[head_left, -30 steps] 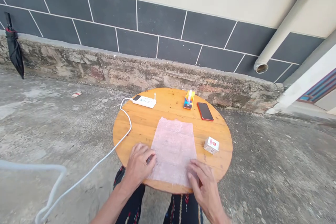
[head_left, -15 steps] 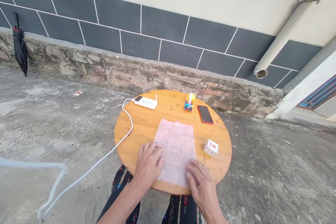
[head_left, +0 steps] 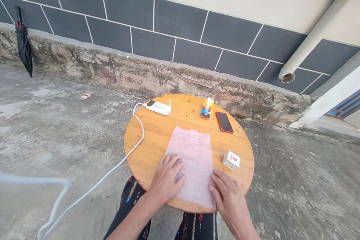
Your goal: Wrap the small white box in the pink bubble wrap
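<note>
A sheet of pinkish bubble wrap (head_left: pixel 194 157) lies flat on the round wooden table (head_left: pixel 140 135), reaching down to its near edge. My left hand (head_left: pixel 168 176) rests on the left side of the sheet, fingers stretched out and slightly bent. Along the right edge, my right hand (head_left: pixel 228 192) touches the wrap with its fingertips, fingers apart and nothing held. Just beyond my right hand stands a small white box (head_left: pixel 231 160) with a red mark on top.
A white power-strip-like device (head_left: pixel 159 108) with a white cable (head_left: pixel 119 163) lies at the back left. A tape dispenser (head_left: pixel 207 108) and a red-edged phone (head_left: pixel 224 122) are at the back right. A black umbrella (head_left: pixel 24 48) leans on the wall; a drainpipe (head_left: pixel 312 41) slants at right.
My left hand has slid right, further onto the bubble wrap. The camera view has shifted slightly, and my right hand stays by the sheet's right edge.
</note>
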A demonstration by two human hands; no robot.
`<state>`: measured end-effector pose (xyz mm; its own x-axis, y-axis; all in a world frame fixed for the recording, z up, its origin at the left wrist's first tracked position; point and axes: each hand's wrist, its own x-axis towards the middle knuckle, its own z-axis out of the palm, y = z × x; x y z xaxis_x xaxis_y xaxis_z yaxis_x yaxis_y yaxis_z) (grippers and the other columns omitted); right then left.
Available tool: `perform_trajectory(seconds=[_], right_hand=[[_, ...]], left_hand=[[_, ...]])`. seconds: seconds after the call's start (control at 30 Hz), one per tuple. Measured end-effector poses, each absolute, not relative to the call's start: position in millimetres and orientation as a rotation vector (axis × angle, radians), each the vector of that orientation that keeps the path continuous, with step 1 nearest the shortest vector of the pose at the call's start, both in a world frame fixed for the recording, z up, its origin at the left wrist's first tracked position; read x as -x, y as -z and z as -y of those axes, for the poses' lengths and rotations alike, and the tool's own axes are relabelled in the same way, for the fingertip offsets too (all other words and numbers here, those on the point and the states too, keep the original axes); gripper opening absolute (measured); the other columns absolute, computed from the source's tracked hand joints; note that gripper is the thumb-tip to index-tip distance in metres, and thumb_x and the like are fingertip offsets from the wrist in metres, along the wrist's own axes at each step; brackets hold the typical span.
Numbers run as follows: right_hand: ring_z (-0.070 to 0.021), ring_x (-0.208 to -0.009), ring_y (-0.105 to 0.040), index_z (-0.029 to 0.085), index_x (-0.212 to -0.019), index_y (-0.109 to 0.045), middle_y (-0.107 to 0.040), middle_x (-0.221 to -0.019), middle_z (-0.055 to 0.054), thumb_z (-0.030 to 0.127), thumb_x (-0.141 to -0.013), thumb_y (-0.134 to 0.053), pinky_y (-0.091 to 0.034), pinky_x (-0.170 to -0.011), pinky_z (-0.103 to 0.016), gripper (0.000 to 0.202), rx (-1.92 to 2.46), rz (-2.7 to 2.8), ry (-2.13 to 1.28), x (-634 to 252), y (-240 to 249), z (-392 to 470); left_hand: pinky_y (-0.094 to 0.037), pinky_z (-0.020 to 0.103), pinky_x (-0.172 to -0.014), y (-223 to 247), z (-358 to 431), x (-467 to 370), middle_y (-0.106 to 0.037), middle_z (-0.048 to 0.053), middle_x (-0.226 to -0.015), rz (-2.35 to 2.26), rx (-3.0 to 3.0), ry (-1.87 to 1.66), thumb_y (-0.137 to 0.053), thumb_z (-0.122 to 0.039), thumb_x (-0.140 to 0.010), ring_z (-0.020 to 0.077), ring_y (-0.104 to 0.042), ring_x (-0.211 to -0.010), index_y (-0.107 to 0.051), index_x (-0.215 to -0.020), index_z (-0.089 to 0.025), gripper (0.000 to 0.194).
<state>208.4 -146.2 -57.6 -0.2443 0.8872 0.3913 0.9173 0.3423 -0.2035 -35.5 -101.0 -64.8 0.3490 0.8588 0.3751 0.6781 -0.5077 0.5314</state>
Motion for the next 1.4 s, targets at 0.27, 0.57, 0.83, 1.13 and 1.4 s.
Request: perform_trajectory(seconds=[0.27,0.57,0.83,1.13,1.4], right_hand=[[-0.0237,-0.113,-0.054,0.021,-0.106,-0.066,-0.059,-0.122,-0.009,0.03,-0.089,-0.046,-0.046,-0.094,-0.038,0.028,1.263,1.819,-0.689,-146.8,35.1,99.6],[-0.0282,-0.092,-0.063,0.014,-0.092,-0.07,-0.069,-0.095,-0.011,0.046,-0.069,-0.066,-0.052,-0.075,-0.039,0.039,1.348,1.342,-1.134,-159.5,31.5,19.8],[-0.028,-0.1,-0.061,0.02,-0.109,-0.065,-0.065,-0.113,-0.008,0.044,-0.073,-0.067,-0.048,-0.086,-0.041,0.044,1.292,1.183,-1.086,-162.8,39.5,63.6],[-0.0277,-0.109,-0.057,0.018,-0.103,-0.066,-0.064,-0.114,-0.009,0.04,-0.072,-0.069,-0.05,-0.089,-0.04,0.039,1.134,0.986,-1.16,-152.7,57.5,76.4],[-0.027,-0.115,-0.055,0.02,-0.11,-0.062,-0.064,-0.118,-0.009,0.032,-0.073,-0.064,-0.046,-0.095,-0.042,0.039,1.135,1.102,-1.084,-151.6,64.5,77.6]], left_hand=[[-0.036,0.044,-0.098,61.9,101.0,34.1,-0.055,0.006,-0.119,-1.368,-2.309,-0.93,-0.061,-0.019,-0.073,0.0267,-0.045,-0.112,-0.06,-0.104,-0.023,0.031],[-0.036,0.044,-0.098,62.8,100.6,34.5,-0.056,0.006,-0.115,-1.361,-2.287,-0.96,-0.062,-0.018,-0.07,0.0266,-0.046,-0.11,-0.062,-0.1,-0.024,0.031],[-0.038,0.044,-0.097,67.5,99.9,32.2,-0.056,0.006,-0.116,-1.366,-2.303,-0.988,-0.062,-0.017,-0.07,0.0267,-0.047,-0.11,-0.062,-0.1,-0.024,0.031],[-0.042,0.044,-0.089,36.1,91.3,33.9,-0.062,0.006,-0.104,-1.325,-2.466,-0.643,-0.056,-0.018,-0.074,0.0258,-0.054,-0.099,-0.064,-0.093,-0.022,0.02],[-0.04,0.04,-0.096,38.7,45.3,15.1,-0.058,0.006,-0.117,-1.172,-2.592,-0.715,-0.052,-0.013,-0.078,0.0228,-0.05,-0.112,-0.061,-0.108,-0.023,0.033]])
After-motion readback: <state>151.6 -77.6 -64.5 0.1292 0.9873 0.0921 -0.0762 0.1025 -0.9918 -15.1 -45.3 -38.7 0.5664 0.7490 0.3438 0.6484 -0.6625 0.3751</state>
